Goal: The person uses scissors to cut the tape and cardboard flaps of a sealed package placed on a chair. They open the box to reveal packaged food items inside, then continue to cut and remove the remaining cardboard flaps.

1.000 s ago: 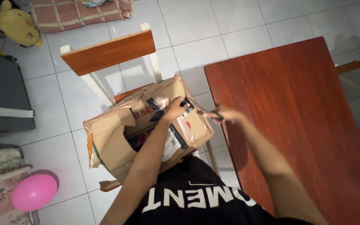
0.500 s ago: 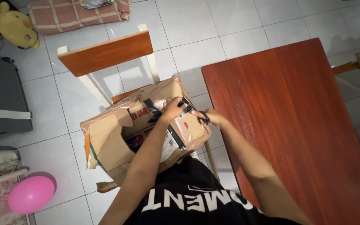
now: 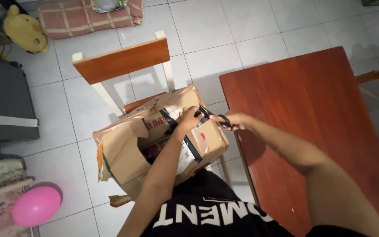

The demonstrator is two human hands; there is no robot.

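A torn brown cardboard box (image 3: 123,149) with black tape and a white label sits on the seat of a wooden chair (image 3: 121,59). My left hand (image 3: 188,118) presses on the box's top flap by the black tape. My right hand (image 3: 233,120) holds black scissors (image 3: 216,117), their blades pointing left at the tape beside my left fingers. The box's left side is ripped open, with dark contents showing inside.
A red-brown wooden table (image 3: 312,127) stands right of the chair. On the white tiled floor lie a pink balloon (image 3: 36,205), a yellow plush toy (image 3: 25,30) and a checked cushion (image 3: 88,12). Dark furniture (image 3: 3,105) stands at the left.
My right hand came from over the table edge to the box with the scissors, and the blades now meet the tape by my left hand. The view shifted slightly.
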